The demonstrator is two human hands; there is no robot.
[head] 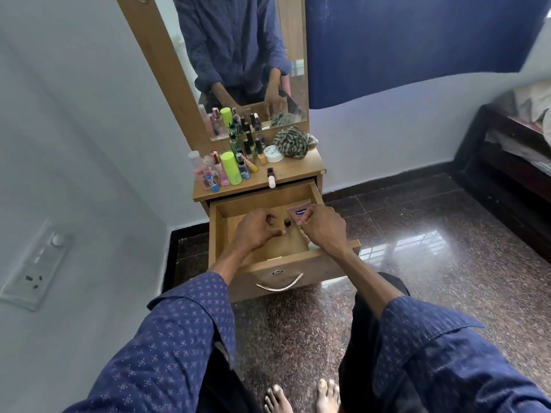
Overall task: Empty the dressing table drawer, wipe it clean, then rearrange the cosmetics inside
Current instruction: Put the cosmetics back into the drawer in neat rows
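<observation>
We look down at a small wooden dressing table (301,169) with its one drawer (262,262) pulled out toward us, both our hands inside it.

Our left hand (253,231) hovers over the middle of the drawer with curled fingers (272,217); a small item seems pinched at its fingertips, though we cannot tell for sure. Just beside it stands a tiny dark-capped bottle (287,223). Our right hand (322,229) reaches into the right side, fingers bent around the lower part of a pink tube (299,213) that lies against the right wall. A pale rounded item (312,245) shows under that wrist; what it is we cannot tell.

To do this step well, we judge it best to settle each piece flat or upright on the drawer floor, group small bottles together, and let go only once each one rests steady, since the little bottle could tip at a brush from either hand.

The drawer holds only these few things; most of its floor is bare wood. On the table top, well apart from the drawer, stand many bottles (231,166) clustered at the left, a white jar (273,153), a checked cloth (295,141) bunched at the right, and one small bottle on its side (270,175) near the front edge.
</observation>
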